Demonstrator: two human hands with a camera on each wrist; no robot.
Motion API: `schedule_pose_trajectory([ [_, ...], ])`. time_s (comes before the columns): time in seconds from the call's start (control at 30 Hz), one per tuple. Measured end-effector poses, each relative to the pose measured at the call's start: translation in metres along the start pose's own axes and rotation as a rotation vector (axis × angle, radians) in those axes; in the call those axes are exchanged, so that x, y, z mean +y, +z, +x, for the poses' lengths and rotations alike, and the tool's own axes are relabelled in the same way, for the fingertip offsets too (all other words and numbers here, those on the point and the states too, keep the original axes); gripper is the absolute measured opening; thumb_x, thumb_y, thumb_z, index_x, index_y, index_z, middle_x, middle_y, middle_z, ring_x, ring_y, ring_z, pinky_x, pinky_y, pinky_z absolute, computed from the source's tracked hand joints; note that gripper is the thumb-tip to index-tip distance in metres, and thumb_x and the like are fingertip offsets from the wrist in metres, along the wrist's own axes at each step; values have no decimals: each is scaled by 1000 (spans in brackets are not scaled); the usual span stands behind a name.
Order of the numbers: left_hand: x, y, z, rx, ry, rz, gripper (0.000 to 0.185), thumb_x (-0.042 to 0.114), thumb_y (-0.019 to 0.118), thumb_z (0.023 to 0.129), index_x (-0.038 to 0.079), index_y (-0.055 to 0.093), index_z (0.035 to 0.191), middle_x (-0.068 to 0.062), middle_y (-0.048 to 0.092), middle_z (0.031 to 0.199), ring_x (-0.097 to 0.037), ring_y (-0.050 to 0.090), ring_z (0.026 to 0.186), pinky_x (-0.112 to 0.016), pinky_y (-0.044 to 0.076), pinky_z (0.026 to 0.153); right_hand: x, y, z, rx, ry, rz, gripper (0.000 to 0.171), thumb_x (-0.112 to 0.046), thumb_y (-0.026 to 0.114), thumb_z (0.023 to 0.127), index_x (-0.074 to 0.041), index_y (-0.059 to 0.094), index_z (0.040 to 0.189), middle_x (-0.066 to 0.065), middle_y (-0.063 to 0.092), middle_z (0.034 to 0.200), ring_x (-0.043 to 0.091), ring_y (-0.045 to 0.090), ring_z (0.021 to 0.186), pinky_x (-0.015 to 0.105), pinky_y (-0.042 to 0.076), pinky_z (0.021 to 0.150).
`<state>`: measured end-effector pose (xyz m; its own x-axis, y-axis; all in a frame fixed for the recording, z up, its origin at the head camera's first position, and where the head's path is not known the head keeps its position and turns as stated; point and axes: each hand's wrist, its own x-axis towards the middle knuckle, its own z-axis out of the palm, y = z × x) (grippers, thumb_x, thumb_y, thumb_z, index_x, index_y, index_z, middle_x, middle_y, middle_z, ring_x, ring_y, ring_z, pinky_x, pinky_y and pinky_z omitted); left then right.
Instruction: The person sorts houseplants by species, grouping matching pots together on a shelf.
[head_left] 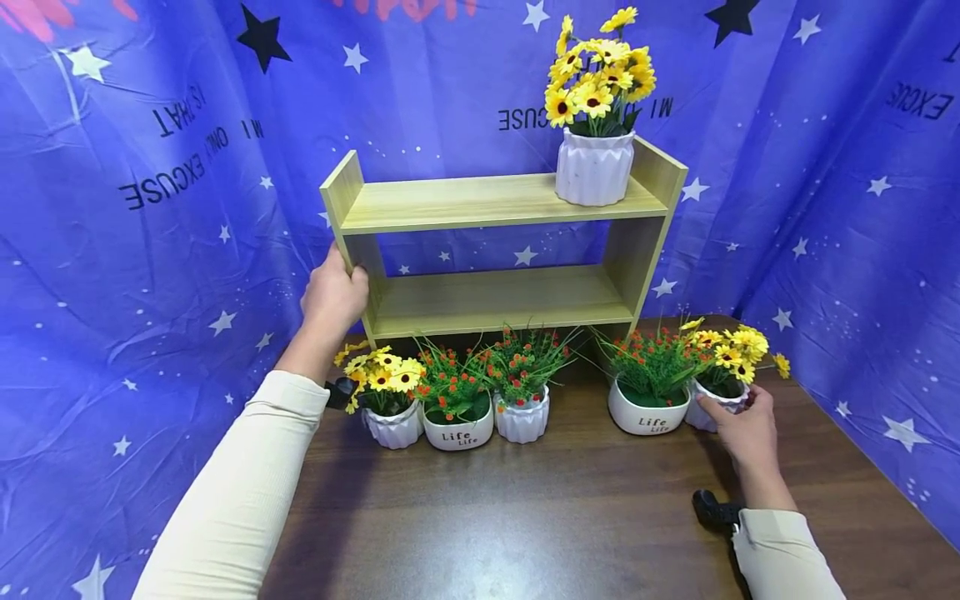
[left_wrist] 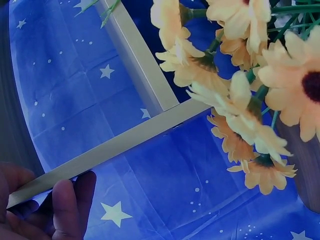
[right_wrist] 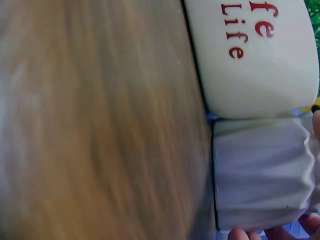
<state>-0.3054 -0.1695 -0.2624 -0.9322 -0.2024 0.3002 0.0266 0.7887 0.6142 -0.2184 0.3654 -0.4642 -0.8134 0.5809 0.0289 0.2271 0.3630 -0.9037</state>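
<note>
Cream sleeves (head_left: 232, 492) were seen nearest; a pale wooden two-tier shelf (head_left: 450, 202) was gripped at nine o'clock by curled left fingers (left_wrist: 64, 204), a fluted white flowerpot (right_wrist: 262, 175) at four by curled right fingers (head_left: 759, 408).

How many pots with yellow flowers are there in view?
3: one pot on the upper shelf, the leftmost pot on the table, and the rightmost pot, which the right hand grips.

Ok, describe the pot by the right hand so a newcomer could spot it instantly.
From the wooden shelf, look down to the table in front, then to the rightmost pot, which the right hand holds. Its fluted sides and yellow flowers set it apart from the smooth, "Life"-lettered pot beside it.
</note>
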Motion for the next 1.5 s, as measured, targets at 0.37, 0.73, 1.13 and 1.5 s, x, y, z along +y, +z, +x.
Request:
schedule_pose_trajectory([
  [0.37, 1, 4, -1, -7, -2, -3, 45, 23, 40, 100, 15, 40, 145, -24, 58, 132, -48, 54, 118, -64, 40, 90, 6, 7, -3, 44, 13, 43, 91, -24, 71, 89, 9, 13, 150, 35, 26, 151, 45, 30, 138, 50, 25, 114],
  [0.73, 2, 0, -2, 0, 7, 9, 44, 23, 40, 100, 15, 40, 144, -24, 57, 132, -48, 54, 120, -66, 40, 90, 5, 11, -3, 44, 45, 78, 93, -25, 72, 89, 4, 9, 152, 33, 23, 153, 44, 28, 140, 49, 23, 115],
  [1.13, 0, 0, 0, 5, -3, 4, 45, 24, 40, 101, 16, 39, 146, -23, 58, 131, -47, 55, 118, -64, 42, 88, 2, 11, 2, 105, 82, 124, 94, -36, 74, 86, 0, 18, 152, 24, 30, 153, 37, 34, 137, 45, 28, 113],
  [1.5, 1, 0, 0, 4, -3, 6, 46, 24, 40, 101, 15, 39, 146, -24, 58, 131, -47, 55, 118, -64, 42, 88, -10, 4, -5, 199, 50, 142, 91, -37, 75, 85, -5, 23, 152, 18, 33, 153, 31, 35, 137, 39, 32, 112],
])
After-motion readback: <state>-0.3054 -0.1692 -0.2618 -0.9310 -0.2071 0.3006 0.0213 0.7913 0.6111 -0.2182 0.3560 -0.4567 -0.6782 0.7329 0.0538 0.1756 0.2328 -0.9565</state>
